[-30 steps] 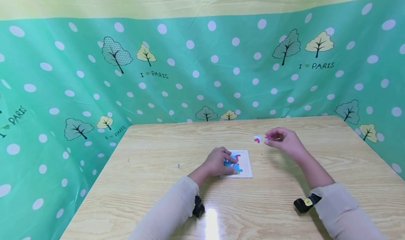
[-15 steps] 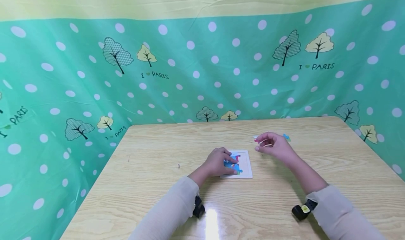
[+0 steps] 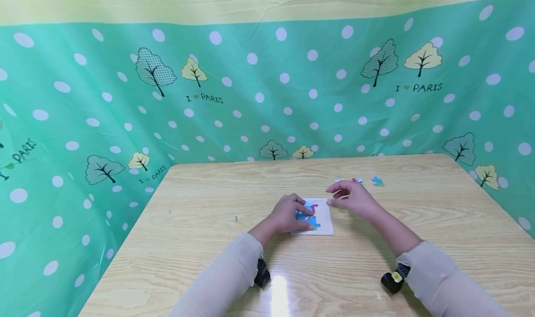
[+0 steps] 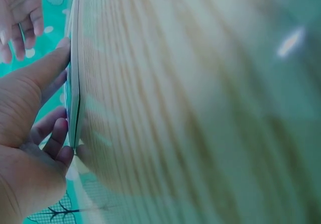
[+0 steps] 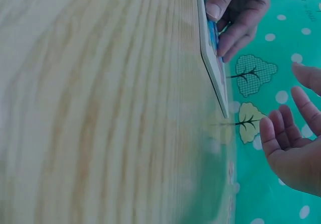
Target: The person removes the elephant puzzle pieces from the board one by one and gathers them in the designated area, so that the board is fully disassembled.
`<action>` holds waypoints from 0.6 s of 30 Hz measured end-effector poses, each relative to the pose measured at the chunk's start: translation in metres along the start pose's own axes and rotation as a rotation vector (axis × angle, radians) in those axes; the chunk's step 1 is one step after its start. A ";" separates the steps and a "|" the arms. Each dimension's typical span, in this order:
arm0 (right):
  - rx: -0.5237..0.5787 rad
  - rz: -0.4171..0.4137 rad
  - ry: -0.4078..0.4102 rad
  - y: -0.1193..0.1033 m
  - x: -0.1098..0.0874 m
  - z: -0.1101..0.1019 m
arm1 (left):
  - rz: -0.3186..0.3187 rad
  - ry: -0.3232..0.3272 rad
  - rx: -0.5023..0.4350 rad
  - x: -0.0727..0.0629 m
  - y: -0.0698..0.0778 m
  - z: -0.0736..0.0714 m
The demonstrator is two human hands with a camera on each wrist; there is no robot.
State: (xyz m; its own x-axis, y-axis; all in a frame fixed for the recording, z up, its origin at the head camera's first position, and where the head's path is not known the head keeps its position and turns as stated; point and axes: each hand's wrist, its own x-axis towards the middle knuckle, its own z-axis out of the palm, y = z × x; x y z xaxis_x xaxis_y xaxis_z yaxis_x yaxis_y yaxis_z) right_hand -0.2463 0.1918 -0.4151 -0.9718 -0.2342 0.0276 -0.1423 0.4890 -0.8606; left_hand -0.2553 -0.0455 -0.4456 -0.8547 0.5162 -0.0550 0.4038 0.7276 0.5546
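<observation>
A flat jigsaw puzzle board [image 3: 329, 224] with a white rim lies on the table, its left part filled with a blue and red picture. My left hand [image 3: 288, 213] rests on that part, fingers spread over the pieces. In the left wrist view the thumb and fingertips of the left hand [image 4: 30, 103] press along the face of the board [image 4: 75, 83]. Just off the board's far right corner hovers my right hand [image 3: 355, 202], fingers loosely bent. The right wrist view shows nothing between the fingers of the right hand [image 5: 293, 151].
Loose puzzle pieces [image 3: 358, 180] with red and white show behind the right hand, partly hidden by it. Farther right lies a blue and green piece [image 3: 378, 182]. A small dark speck [image 3: 236, 218] is on the wooden table [image 3: 200, 252]. A green dotted curtain [image 3: 234, 122] hangs behind.
My right hand has moved left and nearer, from the loose pieces to the board's far right corner, uncovering the blue and green piece. The left hand has stayed on the board.
</observation>
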 end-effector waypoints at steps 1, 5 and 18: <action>-0.002 0.006 -0.005 0.000 0.001 0.002 | 0.004 0.000 0.008 0.000 0.000 0.000; -0.016 0.035 -0.029 0.002 0.005 0.008 | 0.015 0.002 0.039 0.000 0.000 -0.001; -0.121 0.046 -0.096 0.004 0.014 0.029 | -0.004 -0.011 0.000 0.003 0.000 -0.004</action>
State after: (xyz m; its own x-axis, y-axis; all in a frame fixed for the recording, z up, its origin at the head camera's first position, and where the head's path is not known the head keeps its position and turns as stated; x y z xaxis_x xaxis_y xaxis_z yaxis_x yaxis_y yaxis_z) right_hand -0.2547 0.1668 -0.4330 -0.9562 -0.2855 -0.0641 -0.1251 0.5970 -0.7924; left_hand -0.2589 -0.0462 -0.4420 -0.8524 0.5187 -0.0664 0.4008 0.7296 0.5541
